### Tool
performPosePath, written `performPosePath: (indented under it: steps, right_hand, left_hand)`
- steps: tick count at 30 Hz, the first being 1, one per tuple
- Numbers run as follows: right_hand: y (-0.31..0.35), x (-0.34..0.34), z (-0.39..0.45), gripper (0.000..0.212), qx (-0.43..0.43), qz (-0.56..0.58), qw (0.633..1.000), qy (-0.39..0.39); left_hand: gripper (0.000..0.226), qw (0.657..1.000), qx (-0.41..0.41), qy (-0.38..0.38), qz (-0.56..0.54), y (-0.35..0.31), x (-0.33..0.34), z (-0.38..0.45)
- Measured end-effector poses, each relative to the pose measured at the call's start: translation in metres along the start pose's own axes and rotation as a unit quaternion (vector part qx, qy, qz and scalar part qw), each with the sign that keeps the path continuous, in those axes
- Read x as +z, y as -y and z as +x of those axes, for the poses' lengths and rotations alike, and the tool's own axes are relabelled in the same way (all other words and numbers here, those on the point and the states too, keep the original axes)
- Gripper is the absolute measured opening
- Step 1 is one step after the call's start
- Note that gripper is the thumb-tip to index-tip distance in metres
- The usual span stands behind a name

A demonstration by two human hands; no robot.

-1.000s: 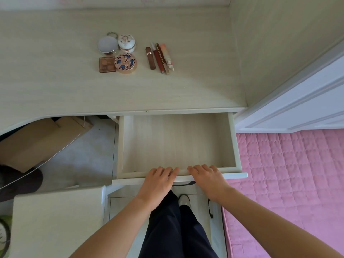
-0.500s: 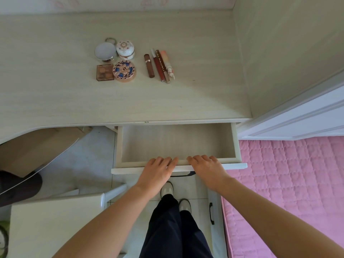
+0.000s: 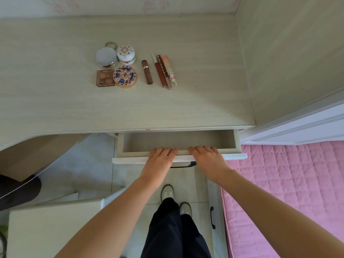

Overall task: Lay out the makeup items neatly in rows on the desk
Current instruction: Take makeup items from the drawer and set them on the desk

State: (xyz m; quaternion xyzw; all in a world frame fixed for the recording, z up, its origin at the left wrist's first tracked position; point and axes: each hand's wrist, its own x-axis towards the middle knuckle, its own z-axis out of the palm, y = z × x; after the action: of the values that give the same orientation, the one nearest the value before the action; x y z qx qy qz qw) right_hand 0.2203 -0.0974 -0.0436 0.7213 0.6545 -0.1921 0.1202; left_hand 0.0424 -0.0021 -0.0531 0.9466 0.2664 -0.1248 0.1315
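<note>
On the pale wooden desk (image 3: 55,101) the makeup lies in two groups. A round white compact (image 3: 105,57), a patterned white jar (image 3: 126,54), a square brown palette (image 3: 105,78) and a blue-and-gold round compact (image 3: 125,76) form a block. To their right lie a brown lipstick (image 3: 147,72), a red tube (image 3: 161,71), a thin pencil (image 3: 169,84) and a pink tube (image 3: 168,68), side by side. My left hand (image 3: 159,161) and my right hand (image 3: 208,159) press flat on the front edge of the drawer (image 3: 234,142), fingers straight. The drawer is mostly pushed in and looks empty.
A cabinet wall (image 3: 288,62) bounds the desk on the right. A pink quilted bed (image 3: 288,183) lies lower right. Under the desk on the left sits a cardboard box (image 3: 37,151). A pale chair or stool top (image 3: 52,229) stands lower left. My legs and shoes (image 3: 167,192) are below.
Both hands have pushed the drawer inward under the desk; much less of its inside shows now. The makeup items have not moved.
</note>
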Motion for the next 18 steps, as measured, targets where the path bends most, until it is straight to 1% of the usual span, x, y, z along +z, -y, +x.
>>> performPosePath:
  steps: [4, 7, 9, 11, 13, 14, 15, 16, 17, 18]
  right_hand:
    - [0.000, -0.005, 0.004, 0.076, 0.005, 0.013, 1.000, 0.008]
    - [0.000, -0.009, 0.003, 0.072, 0.010, 0.037, 0.999, 0.002]
    - [0.000, -0.011, -0.003, 0.062, 0.022, 0.090, 0.995, -0.029]
    - [0.002, -0.011, -0.015, 0.058, 0.028, 0.147, 0.986, -0.070]
    - [0.006, -0.007, -0.030, 0.057, 0.049, 0.197, 0.972, -0.121]
    - [0.007, -0.003, -0.037, 0.053, 0.077, 0.230, 0.959, -0.148]
    - [0.009, 0.001, -0.043, 0.045, 0.117, 0.271, 0.941, -0.168]
    - [0.011, 0.005, -0.048, 0.037, 0.166, 0.316, 0.916, -0.180]
    - [0.012, 0.009, -0.052, 0.030, 0.226, 0.363, 0.885, -0.183]
    - [0.012, 0.012, -0.053, 0.023, 0.294, 0.409, 0.847, -0.172]
  left_hand:
    - [0.072, 0.999, -0.014, -0.028, -0.033, 0.000, -0.002, 0.004]
    - [0.053, 0.993, -0.035, -0.071, -0.093, 0.000, -0.005, -0.001]
    - [0.035, 0.981, -0.042, -0.119, -0.149, -0.002, -0.007, -0.011]
    - [0.025, 0.959, -0.054, -0.170, -0.219, -0.004, -0.005, -0.027]
    - [0.018, 0.934, -0.107, -0.181, -0.290, -0.006, -0.004, -0.042]
    - [0.014, 0.915, -0.151, -0.178, -0.329, -0.006, -0.002, -0.047]
    - [0.012, 0.887, -0.206, -0.172, -0.376, -0.007, -0.001, -0.050]
    - [0.012, 0.843, -0.268, -0.162, -0.438, -0.007, 0.000, -0.052]
    - [0.014, 0.776, -0.335, -0.148, -0.514, -0.005, 0.000, -0.051]
    - [0.016, 0.687, -0.398, -0.132, -0.594, -0.001, -0.001, -0.049]
